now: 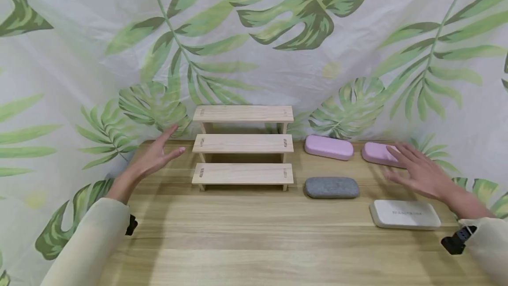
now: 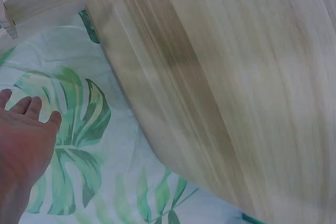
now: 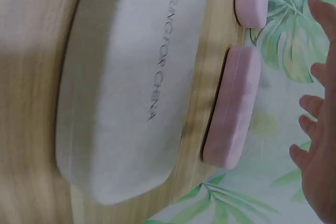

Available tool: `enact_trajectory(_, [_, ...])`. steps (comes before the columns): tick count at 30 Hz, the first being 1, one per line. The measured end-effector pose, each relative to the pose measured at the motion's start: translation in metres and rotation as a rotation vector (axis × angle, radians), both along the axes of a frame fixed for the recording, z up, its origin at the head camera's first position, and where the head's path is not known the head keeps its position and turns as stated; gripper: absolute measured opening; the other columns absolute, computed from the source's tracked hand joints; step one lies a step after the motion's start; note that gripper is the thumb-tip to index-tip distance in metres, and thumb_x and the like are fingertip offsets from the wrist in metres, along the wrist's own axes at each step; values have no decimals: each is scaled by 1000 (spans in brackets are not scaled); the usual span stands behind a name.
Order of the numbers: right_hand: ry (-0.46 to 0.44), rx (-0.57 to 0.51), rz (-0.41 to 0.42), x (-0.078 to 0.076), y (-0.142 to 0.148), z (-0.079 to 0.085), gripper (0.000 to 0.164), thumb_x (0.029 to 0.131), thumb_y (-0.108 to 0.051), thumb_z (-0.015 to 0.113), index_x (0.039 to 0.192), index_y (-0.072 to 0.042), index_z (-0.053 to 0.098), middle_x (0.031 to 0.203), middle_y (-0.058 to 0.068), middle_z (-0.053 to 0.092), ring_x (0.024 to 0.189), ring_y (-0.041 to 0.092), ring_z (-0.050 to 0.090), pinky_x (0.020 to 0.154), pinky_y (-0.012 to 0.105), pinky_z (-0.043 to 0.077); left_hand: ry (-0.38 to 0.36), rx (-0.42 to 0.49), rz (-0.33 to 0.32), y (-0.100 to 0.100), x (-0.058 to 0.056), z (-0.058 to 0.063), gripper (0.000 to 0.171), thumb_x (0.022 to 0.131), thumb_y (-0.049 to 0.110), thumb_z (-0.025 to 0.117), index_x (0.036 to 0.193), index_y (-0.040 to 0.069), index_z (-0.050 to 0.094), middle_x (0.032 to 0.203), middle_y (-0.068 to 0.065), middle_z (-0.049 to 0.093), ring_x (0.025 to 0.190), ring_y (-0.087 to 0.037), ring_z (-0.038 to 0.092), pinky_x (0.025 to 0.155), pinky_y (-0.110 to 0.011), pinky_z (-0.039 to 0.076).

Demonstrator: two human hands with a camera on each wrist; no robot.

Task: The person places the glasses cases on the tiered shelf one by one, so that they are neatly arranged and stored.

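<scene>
My left hand [image 1: 154,157] hovers at the left of a three-step wooden rack [image 1: 243,143], fingers extended and holding nothing. In the left wrist view the same hand [image 2: 26,145] appears against the leafy cloth. Over at the right, my right hand [image 1: 422,173] is spread above a pink glasses case [image 1: 377,152] and covers part of it in the head view. The right wrist view shows the hand [image 3: 320,129] apart from that pink case [image 3: 233,108]. Closer to me lies a white glasses case [image 1: 405,214] with printed lettering.
A second pink glasses case [image 1: 328,147] lies right of the rack, by the back edge. In front of it is a grey glasses case [image 1: 331,187]. All stand on a wooden table [image 1: 246,233], with a leaf-patterned cloth [image 1: 278,69] hanging behind.
</scene>
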State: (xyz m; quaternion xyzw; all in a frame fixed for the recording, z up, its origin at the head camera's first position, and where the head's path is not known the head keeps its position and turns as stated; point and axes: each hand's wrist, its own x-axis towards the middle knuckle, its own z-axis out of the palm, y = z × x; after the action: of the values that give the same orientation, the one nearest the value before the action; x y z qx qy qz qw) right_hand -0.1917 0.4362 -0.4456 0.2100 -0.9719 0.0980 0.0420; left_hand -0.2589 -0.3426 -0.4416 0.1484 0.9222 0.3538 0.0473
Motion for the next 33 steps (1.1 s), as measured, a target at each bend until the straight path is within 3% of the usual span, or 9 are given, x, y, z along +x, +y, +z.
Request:
enact_trajectory(3, [17,5,28,4,3,0,90,96,-45,74,168,-12,31,171,25,28,159,47,21,125,69,22,-25,26,8,1,-1,-2,93,105,45,64,172,23,4,178,-12,5,160,-50,9,121,-79,12])
enact_trajectory(9, [34,3,65,12,9,-2,91,90,-43,79,165,-14,38,162,28,41,149,53,36,111,76,34,-66,61,-6,8,-4,-2,92,103,43,68,172,25,10,177,-15,12,159,-49,15,120,-79,17])
enact_trajectory(19, [-93,-94,89,28,11,-6,93,87,-39,85,165,-15,39,162,29,41,145,56,38,101,83,35,-118,224,-59,17,-9,-8,91,103,30,73,171,12,15,173,-23,22,157,-49,23,123,-72,23])
enact_trajectory(21, [-78,-108,109,31,10,-7,94,85,-37,88,163,-14,42,161,28,43,145,52,40,116,73,31,-126,252,-54,18,-10,-9,90,102,29,73,170,10,17,172,-23,24,156,-50,24,124,-71,22])
enact_trajectory(23, [-48,-118,140,34,10,-10,94,81,-36,91,161,-13,46,159,25,48,149,37,41,129,48,24,-132,278,-49,19,-10,-10,90,102,27,74,170,10,18,172,-23,25,156,-50,24,125,-70,21])
enact_trajectory(26, [14,-126,195,37,11,-16,96,74,-35,96,156,-11,52,151,22,57,147,10,38,117,7,13,-146,296,-50,22,-9,-9,91,101,25,76,171,14,19,173,-20,24,157,-49,22,125,-70,20])
enact_trajectory(28, [42,-132,228,39,12,-19,97,71,-36,99,153,-9,55,145,22,61,143,-1,37,112,0,11,-156,298,-59,23,-10,-8,93,100,25,76,171,17,18,174,-18,24,158,-49,21,125,-70,20])
enact_trajectory(33, [66,-149,276,42,12,-25,99,65,-39,101,148,-5,59,139,21,65,135,8,48,113,0,15,-159,335,-75,28,-11,-7,92,99,21,78,170,17,21,174,-15,25,159,-45,22,128,-65,18])
